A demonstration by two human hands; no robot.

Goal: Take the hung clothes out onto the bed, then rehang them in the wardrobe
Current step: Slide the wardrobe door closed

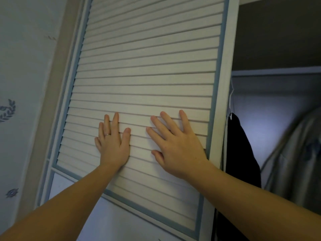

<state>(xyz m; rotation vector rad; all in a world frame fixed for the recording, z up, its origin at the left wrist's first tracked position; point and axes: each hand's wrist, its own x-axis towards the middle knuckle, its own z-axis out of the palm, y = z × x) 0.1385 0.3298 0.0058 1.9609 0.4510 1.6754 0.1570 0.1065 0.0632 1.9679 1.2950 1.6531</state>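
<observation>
Pale wallpaper (26, 66) with blue leaf prints is filling the left of the frame. At centre, the left hand (112, 145) and right hand (177, 148) are lying flat, fingers spread, pressing side by side on the slatted door (147, 66); a ring (107, 134) is sitting on one left finger. At the right edge the wardrobe (278, 40) is standing open, where a dark garment (241, 153) is hanging just beside the door and a grey garment (295, 162) is hanging further right, below a shelf (278, 71).
</observation>
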